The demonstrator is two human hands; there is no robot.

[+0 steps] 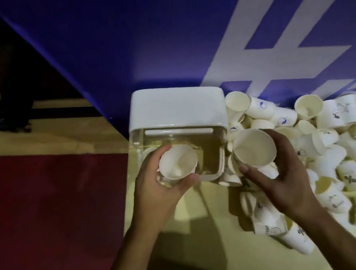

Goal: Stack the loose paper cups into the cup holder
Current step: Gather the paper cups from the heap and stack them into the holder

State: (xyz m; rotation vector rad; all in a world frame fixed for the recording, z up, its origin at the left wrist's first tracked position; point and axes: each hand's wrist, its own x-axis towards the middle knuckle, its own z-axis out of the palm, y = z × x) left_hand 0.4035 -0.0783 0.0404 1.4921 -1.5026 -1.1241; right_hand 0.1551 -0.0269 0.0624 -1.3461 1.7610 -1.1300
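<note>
Two paper cups are held mouth-up, one in each of the hands. The left hand (pixel 157 186) is curled round the left cup (pixel 178 162), thumb on the near side, and this cup is held over the near-left part of the cup holder (pixel 174 107), a clear-walled box with a white top. The right hand (pixel 282 178) grips the right cup (pixel 254 147) just beside the holder's right wall, above the edge of the pile of loose cups (pixel 338 130). The holder is set at the left edge of the yellow bench (pixel 211 224), with its back close to a blue banner (pixel 131 36). The pile is heaped against the holder's right side and spreads over the right half of the bench, up to the banner. Bare bench is left only in the strip in front of the holder, between the two forearms. Beyond the bench's left edge, which the left forearm crosses, a red floor (pixel 44 218) is seen.
</note>
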